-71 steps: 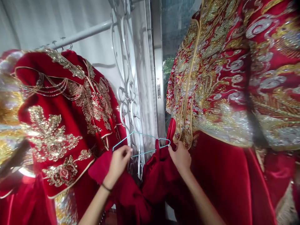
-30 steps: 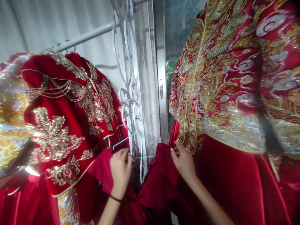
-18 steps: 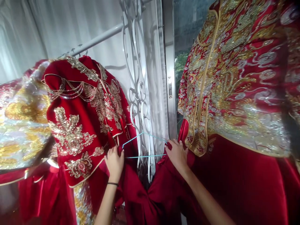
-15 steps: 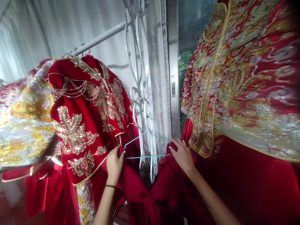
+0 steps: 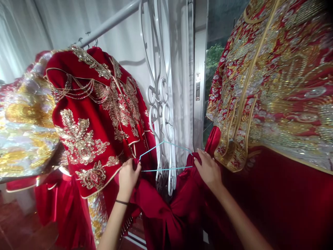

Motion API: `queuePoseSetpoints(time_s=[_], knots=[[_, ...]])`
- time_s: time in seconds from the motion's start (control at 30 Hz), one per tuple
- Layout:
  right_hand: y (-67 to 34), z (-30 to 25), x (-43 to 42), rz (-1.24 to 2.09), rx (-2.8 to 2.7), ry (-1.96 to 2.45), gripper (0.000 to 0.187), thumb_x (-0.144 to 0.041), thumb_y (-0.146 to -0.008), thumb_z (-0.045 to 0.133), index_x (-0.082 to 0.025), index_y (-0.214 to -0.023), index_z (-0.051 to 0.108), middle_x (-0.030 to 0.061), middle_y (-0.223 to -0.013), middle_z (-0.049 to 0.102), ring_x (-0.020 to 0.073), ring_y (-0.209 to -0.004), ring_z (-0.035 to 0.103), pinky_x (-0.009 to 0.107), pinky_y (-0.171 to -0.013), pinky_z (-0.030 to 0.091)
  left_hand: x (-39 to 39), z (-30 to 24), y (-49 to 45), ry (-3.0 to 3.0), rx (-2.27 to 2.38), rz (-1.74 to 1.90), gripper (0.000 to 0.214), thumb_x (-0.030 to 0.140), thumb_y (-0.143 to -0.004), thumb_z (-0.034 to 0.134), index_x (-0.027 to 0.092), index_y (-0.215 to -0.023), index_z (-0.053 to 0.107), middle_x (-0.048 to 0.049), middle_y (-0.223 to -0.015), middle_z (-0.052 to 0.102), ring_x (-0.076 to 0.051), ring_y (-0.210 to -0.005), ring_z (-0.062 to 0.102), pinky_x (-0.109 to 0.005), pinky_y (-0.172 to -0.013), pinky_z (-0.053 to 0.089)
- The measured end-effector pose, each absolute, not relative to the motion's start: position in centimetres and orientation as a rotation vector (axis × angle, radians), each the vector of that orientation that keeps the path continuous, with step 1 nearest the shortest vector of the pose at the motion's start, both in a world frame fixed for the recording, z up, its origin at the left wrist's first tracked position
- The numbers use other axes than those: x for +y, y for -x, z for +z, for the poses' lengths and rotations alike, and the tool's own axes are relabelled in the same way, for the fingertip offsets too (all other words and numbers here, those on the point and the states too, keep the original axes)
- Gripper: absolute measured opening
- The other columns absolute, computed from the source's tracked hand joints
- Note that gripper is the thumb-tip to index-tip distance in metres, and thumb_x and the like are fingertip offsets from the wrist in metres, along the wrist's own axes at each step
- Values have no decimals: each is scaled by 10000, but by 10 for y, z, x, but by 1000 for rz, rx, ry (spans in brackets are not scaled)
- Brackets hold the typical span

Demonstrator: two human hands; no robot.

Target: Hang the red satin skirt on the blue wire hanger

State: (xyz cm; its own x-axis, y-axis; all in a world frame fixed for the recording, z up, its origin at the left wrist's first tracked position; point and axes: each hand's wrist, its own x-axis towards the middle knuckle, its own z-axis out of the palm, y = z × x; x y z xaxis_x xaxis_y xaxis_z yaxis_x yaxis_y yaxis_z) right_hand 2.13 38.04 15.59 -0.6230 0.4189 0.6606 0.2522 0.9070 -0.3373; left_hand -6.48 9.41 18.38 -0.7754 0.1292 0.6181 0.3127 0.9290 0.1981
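A thin light-blue wire hanger (image 5: 166, 156) hangs on the white scrolled ironwork (image 5: 158, 100), with a plain red satin skirt (image 5: 169, 211) clipped to both its ends and sagging between them. My left hand (image 5: 128, 177) pinches the red cloth at the hanger's left end. My right hand (image 5: 208, 170) is closed on the cloth at the hanger's right end. A black band sits on my left wrist.
A red jacket with gold embroidery (image 5: 93, 114) hangs on a white rail (image 5: 111, 21) at the left, with more gold garments (image 5: 23, 128) behind it. A large red and gold embroidered jacket (image 5: 273, 83) fills the right. A window frame (image 5: 200, 80) stands in between.
The view has shifted so everything sits further right. My left hand moved from the hanger's bottom wire to its left end, and both hands now grip the skirt at the ends.
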Motion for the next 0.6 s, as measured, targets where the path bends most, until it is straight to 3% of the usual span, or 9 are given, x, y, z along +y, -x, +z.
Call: queuePoseSetpoints(time_s=[0.13,0.33,0.47,0.6], knots=[[-21,157,378,155,-2244,483,345,-226,-867,356,-114,-1147,524,163,-1204,568,268,-1104,522,424,-907,420,104,188,61,331,-2472,-136,268,221,-853,355,69,-933,560,-168,-856,653,-263,-854,628,-345,-730,495],[-23,162,375,77,-2284,489,272,-195,-874,369,-101,-1056,549,176,-1098,613,260,-1014,565,397,-867,433,100,201,53,414,-2579,88,311,21,-816,258,45,-929,547,-165,-830,643,-232,-835,643,-292,-676,502],[-27,168,372,53,-2298,510,270,-199,-879,367,-91,-1038,556,176,-1034,629,258,-965,585,363,-824,434,97,203,57,381,-2613,15,294,89,-847,265,55,-946,540,-144,-770,649,-243,-755,655,-300,-619,485],[-26,179,383,172,-2367,622,311,-244,-878,334,-121,-981,600,148,-809,666,245,-713,629,341,-669,443,82,211,70,482,-2646,-277,218,176,-826,370,116,-843,579,-114,-735,646,-239,-720,635,-308,-636,447]])
